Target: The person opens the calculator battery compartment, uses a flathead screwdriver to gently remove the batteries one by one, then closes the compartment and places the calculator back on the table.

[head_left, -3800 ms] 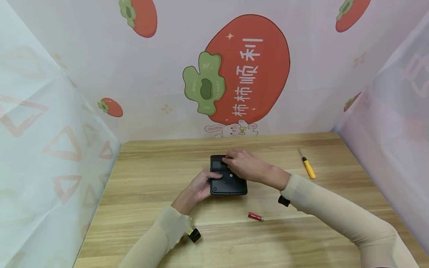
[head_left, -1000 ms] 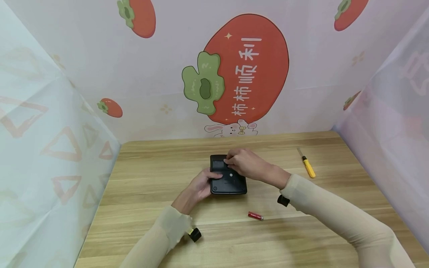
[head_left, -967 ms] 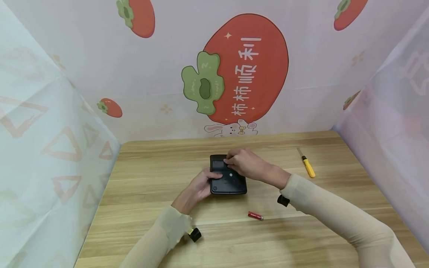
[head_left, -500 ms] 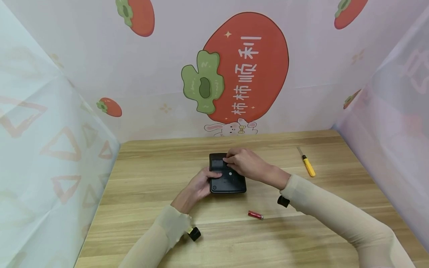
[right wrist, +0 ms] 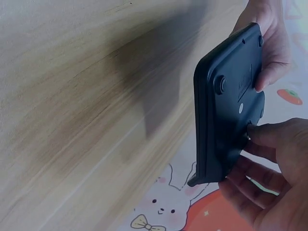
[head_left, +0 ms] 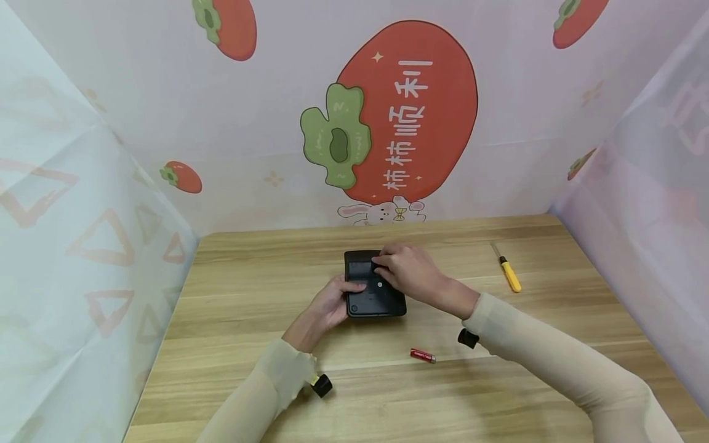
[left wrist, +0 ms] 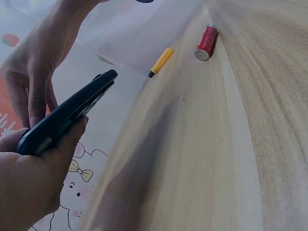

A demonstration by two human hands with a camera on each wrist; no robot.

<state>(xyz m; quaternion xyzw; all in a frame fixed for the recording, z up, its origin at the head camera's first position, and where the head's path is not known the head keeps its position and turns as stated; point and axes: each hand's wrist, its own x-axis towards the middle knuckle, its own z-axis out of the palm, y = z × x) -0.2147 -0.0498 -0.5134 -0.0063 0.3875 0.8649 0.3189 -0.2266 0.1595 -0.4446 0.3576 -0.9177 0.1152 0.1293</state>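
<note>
A black calculator [head_left: 379, 304] is held above the wooden table with its back, rubber feet showing, turned toward me. My left hand [head_left: 331, 303] grips its left side, thumb lying across the back. At the upper right of that back, my right hand [head_left: 412, 272] has its fingertips by a rectangular recess [head_left: 360, 269]. The right wrist view shows the right thumb [right wrist: 269, 134] pressing on the calculator's back [right wrist: 226, 125], with the other fingers bent at its edge. Whether anything small lies under those fingertips is hidden. A red battery [head_left: 423, 355] lies on the table below the calculator.
A screwdriver [head_left: 511, 275] with a yellow handle lies at the right rear of the wooden table [head_left: 249, 264]. Printed cloth [head_left: 266, 123] hangs behind and along both sides. Each wrist wears a small black camera [head_left: 322, 386].
The calculator has risen slightly and tilted a little in the left hand. My right fingertips have shifted slightly right, and more of the recess shows. The battery and screwdriver stay put.
</note>
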